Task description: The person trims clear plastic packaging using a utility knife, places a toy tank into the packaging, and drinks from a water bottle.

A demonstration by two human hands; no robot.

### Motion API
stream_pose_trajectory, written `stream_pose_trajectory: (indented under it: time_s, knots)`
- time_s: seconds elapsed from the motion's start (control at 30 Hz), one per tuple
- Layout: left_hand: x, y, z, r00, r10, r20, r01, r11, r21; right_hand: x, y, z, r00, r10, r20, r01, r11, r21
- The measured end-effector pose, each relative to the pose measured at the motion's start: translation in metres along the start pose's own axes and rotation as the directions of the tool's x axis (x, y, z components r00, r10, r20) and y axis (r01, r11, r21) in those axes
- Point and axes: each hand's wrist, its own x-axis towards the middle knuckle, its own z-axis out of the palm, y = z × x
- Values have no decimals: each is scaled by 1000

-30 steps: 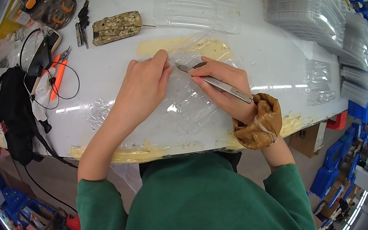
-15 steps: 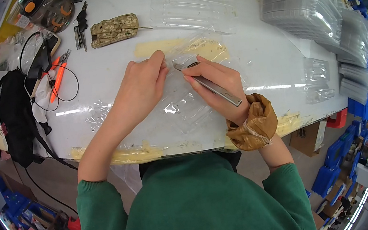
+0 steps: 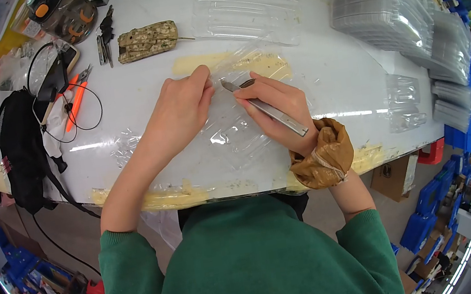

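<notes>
Currently, left hand [image 3: 179, 111]: pinching clear moulded plastic tray [image 3: 239, 128] on white table [image 3: 343, 85]
Right hand [image 3: 288, 102], apart: gripping slim silver metal knife [image 3: 282, 119]
Risk: slick plastic could skid our blade [image 3: 229, 85] into left fingertips [image 3: 208, 89]

Can read no word, brand or number anywhere. Can make out small dark handwriting on the yellow tape [image 3: 277, 69], beyond the hands, seen partly through clear plastic [image 3: 236, 128]; too faint to read. Also to note: on the cardboard box [image 3: 394, 182] below the table edge at right, a dark printed mark, too small to tell. On the black pouch [image 3: 20, 148] at left, small reddish marks, likewise unreadable.
</notes>
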Motion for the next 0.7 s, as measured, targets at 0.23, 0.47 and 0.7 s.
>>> stream_pose_trajectory:
  time_s: [0.23,0.47,0.7]
  knots:
    - [-1,-2,3,995,73,-62,-71,997,39,0,9,1,997,-80,16,80,996,40]
    - [-1,-3,-1,1000,9,-3,-9,1000,7,-1,7,4,993,115,-11,-113,988,108]
    - [0,-1,0,1000,23,8,-23,1000,18,-6,10,3,997,55,-55,-52,997,60]
